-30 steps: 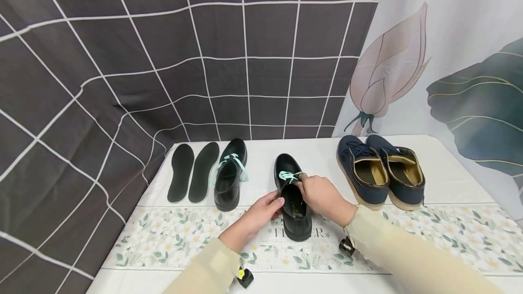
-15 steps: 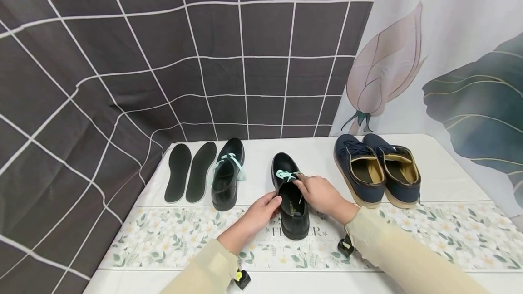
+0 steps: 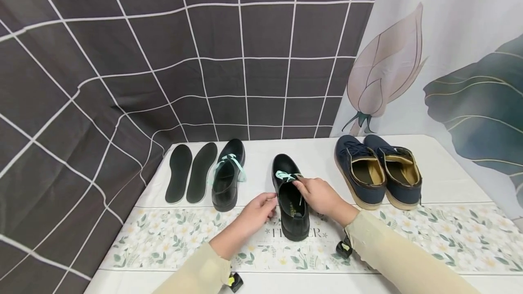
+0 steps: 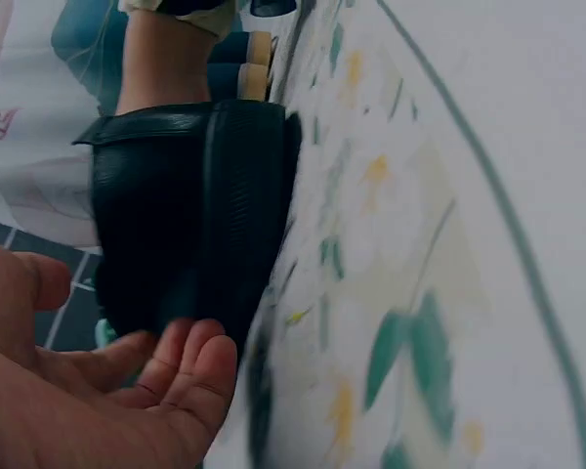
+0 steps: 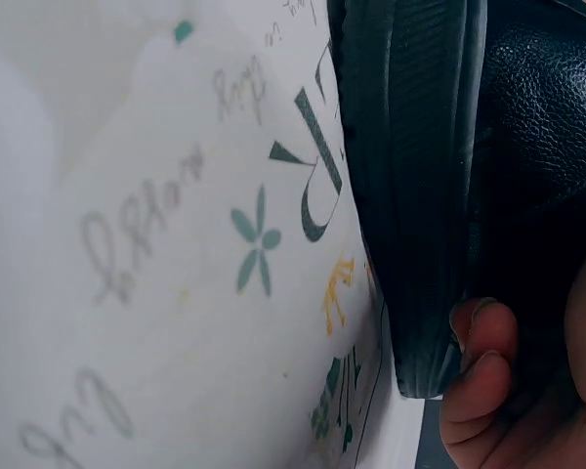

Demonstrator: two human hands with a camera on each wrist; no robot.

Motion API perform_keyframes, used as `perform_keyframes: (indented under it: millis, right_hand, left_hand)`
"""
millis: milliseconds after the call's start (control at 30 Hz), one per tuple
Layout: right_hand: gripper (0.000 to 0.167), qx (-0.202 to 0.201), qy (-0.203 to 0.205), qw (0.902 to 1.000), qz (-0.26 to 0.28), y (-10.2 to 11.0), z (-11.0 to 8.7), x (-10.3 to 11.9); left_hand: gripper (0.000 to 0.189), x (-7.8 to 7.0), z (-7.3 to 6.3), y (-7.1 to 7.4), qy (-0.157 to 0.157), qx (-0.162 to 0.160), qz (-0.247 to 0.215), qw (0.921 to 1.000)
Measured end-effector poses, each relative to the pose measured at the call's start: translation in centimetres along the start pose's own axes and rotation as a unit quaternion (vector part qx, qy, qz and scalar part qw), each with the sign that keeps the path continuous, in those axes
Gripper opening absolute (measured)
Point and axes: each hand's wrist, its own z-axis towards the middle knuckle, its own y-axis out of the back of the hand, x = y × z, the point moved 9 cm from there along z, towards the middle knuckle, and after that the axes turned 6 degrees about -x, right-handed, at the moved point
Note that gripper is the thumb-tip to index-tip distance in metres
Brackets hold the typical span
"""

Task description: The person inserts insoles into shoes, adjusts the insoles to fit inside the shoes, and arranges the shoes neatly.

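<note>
A black leather lace-up shoe (image 3: 296,229) with mint laces (image 3: 284,175) rests on the table in the middle of the head view, toe away from me. My right hand (image 3: 321,197) grips its right upper edge by the laces, thumb toward the opening. In the right wrist view, lower fingers (image 5: 481,391) lie against the sole's side. Just left of the shoe is my left hand (image 3: 254,216), fingers loosely bent. The left wrist view has its fingertips (image 4: 212,363) beside the shoe (image 4: 181,220), thumb apart; whether they touch it, I cannot tell.
A matching black shoe (image 3: 224,196) stands to the left, near two dark insoles (image 3: 178,173). At the right is a pair of navy shoes (image 3: 369,189). Dark gridded cloth (image 3: 265,76) hangs behind the white, flower-printed table cover (image 3: 180,235).
My left hand has let go of the shoe's left side and drawn slightly to the left. The right hand keeps its grip, and the shoe stays in place.
</note>
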Motion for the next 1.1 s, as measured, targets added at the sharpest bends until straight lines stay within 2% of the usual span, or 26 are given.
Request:
perform_keyframes:
  millis: [133, 200, 300, 367, 533, 633, 800, 867, 1000, 1100]
  right_hand:
    - [0.044, 0.000, -0.004, 1.0000, -0.002, 0.2, 0.0, -0.1]
    - [0.046, 0.003, -0.005, 1.0000, -0.003, 0.2, 0.1, -0.1]
    - [0.045, 0.001, -0.002, 1.0000, -0.005, 0.3, 0.1, 0.0]
    - [0.044, 0.000, -0.001, 1.0000, -0.007, 0.2, 0.0, 0.0]
    - [0.045, 0.001, -0.001, 1.0000, -0.007, 0.1, -0.1, 0.0]
    - [0.043, 0.001, -0.009, 0.9999, -0.008, 0.3, -0.1, -0.1]
    - [0.038, 0.011, -0.010, 0.9998, -0.009, 0.2, 0.0, -0.1]
    - [0.039, 0.013, -0.005, 0.9999, -0.010, 0.0, 0.0, 0.0]
    - [0.037, 0.015, -0.009, 0.9998, -0.011, -0.2, 0.0, 0.0]
    - [0.037, 0.014, -0.010, 0.9998, -0.011, -0.3, 0.1, 0.0]
  left_hand:
    - [0.030, -2.0, -0.7, 3.3, -0.055, -0.047, 0.002, 0.9974]
    - [0.026, -3.2, -1.2, 5.4, -0.085, -0.073, -0.005, 0.9937]
    - [0.023, -4.5, -1.8, 8.2, -0.113, -0.100, -0.019, 0.9884]
    - [0.023, -4.9, -2.0, 9.7, -0.124, -0.110, -0.024, 0.9860]
    - [0.025, -4.7, -2.1, 13.0, -0.135, -0.146, -0.019, 0.9799]
    - [0.025, -4.0, -1.6, 15.0, -0.126, -0.180, -0.006, 0.9755]
    - [0.029, -1.9, -0.8, 18.5, -0.080, -0.240, 0.049, 0.9664]
    - [0.030, -1.3, -0.6, 20.0, -0.069, -0.261, 0.081, 0.9596]
    - [0.032, -0.2, -0.2, 23.0, -0.056, -0.307, 0.142, 0.9394]
    - [0.035, 0.3, 0.3, 24.9, -0.044, -0.326, 0.189, 0.9253]
